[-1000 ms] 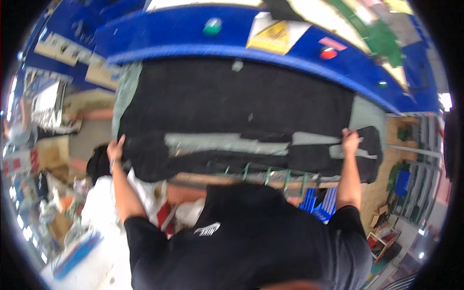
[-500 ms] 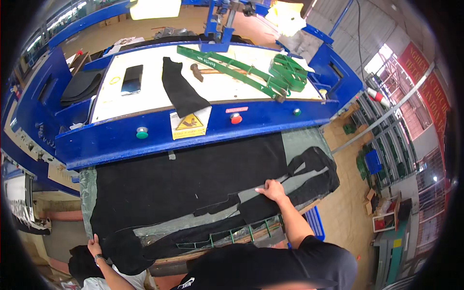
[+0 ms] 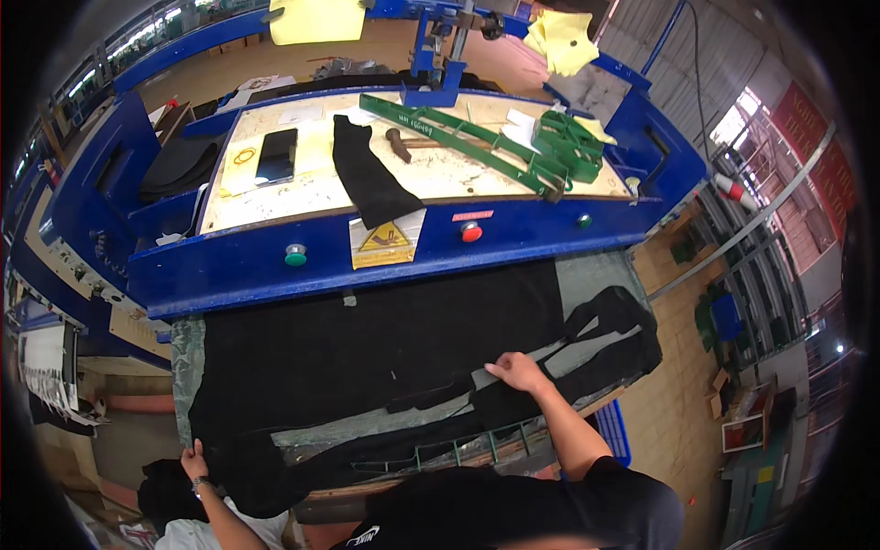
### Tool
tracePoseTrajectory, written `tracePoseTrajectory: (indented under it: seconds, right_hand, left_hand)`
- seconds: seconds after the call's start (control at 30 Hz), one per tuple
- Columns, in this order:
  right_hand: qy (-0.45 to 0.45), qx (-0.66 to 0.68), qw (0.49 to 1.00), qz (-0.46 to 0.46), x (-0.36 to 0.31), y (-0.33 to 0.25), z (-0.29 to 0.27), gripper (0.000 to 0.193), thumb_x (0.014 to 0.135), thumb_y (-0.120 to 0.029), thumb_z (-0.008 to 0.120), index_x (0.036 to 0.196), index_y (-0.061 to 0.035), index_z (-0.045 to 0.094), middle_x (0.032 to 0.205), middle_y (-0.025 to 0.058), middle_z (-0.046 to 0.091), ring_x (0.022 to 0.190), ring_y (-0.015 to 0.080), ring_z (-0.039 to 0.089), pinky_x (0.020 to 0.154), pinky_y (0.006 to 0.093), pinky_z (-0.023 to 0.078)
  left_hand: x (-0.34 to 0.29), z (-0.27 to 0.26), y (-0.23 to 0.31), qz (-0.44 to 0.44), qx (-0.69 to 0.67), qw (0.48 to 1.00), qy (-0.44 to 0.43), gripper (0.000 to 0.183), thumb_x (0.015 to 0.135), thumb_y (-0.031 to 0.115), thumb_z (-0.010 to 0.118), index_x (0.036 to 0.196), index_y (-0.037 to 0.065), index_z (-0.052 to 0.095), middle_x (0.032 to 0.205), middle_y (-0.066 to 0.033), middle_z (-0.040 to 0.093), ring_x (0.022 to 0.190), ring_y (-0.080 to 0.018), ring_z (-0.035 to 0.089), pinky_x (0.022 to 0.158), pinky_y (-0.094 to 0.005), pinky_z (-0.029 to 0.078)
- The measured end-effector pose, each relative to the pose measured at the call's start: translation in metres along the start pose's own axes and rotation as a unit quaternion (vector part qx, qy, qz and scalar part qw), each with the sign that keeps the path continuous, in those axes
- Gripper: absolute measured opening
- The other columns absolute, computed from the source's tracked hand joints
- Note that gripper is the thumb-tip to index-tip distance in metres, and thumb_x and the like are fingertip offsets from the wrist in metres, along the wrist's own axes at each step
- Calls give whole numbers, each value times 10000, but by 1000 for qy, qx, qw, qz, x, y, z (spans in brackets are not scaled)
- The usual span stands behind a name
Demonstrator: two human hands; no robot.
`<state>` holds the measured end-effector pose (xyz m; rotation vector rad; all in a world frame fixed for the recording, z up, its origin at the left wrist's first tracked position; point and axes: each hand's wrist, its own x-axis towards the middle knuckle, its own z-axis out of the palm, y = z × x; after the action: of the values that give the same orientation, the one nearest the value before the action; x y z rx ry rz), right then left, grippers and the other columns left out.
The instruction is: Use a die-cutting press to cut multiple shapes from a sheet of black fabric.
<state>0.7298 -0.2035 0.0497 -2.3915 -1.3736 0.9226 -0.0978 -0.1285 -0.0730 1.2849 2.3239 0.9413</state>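
Two bare hands reach a black cloth (image 3: pixel 385 348) spread over a grey-green board (image 3: pixel 596 273) in front of a blue press (image 3: pixel 532 236). The left hand (image 3: pixel 194 463), fingers partly bent, is at the cloth's lower left edge; whether it pinches the fabric cannot be told. The right hand (image 3: pixel 520 373), loosely curled, is farther right, where the board shows through; its hold, too, is unclear. A phone (image 3: pixel 278 156), a black strip (image 3: pixel 367 174) and a hammer (image 3: pixel 398 145) lie atop the press.
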Motion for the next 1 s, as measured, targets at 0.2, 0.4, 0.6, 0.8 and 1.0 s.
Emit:
tracePoseTrajectory:
  seconds: [0.2, 0.4, 0.6, 0.8, 1.0]
  right_hand:
    - [93, -33, 995, -15, -32, -65, 71, 462, 867, -464, 706, 864, -4, 665, 857, 203, 696, 886, 402, 676, 788, 480, 531]
    - [24, -62, 996, -62, -68, -45, 59, 294, 886, -358, 674, 818, -72, 685, 785, 184, 678, 885, 393, 669, 781, 517, 515]
    - [-68, -89, 992, 63, -111, -34, -2, 258, 736, -340, 786, 782, -100, 702, 1017, 152, 656, 1116, 363, 567, 950, 535, 454]
    - [146, -91, 985, 6, -116, -23, -32, 339, 793, -346, 762, 946, -47, 715, 1094, 139, 626, 1084, 348, 585, 892, 480, 479]
    - [254, -112, 959, 51, -65, 141, -109, 372, 795, -335, 742, 953, -1, 696, 951, 202, 670, 986, 383, 638, 852, 468, 521]
  left_hand:
    - [-10, -2, 6, -9, 21, 1000, 7, 604, 883, 458, 752, 636, 34, 400, 607, -47, 390, 638, -184, 337, 584, -385, 371]
    - [-9, -23, -1, -2, 37, 999, -7, 598, 880, 455, 758, 634, 55, 387, 602, -33, 381, 624, -164, 331, 565, -375, 358]
    - [0, -7, 8, 49, -5, 999, -13, 597, 912, 422, 737, 588, 59, 390, 591, 31, 381, 606, -124, 330, 551, -343, 340]
    - [0, -3, 24, -10, 31, 998, -48, 639, 882, 478, 748, 612, 8, 411, 602, -66, 433, 641, -184, 338, 607, -400, 398]
    - [-17, -43, 15, 68, 224, 972, 20, 578, 805, 299, 824, 1192, -51, 577, 1022, -244, 633, 942, -372, 617, 911, -456, 483]
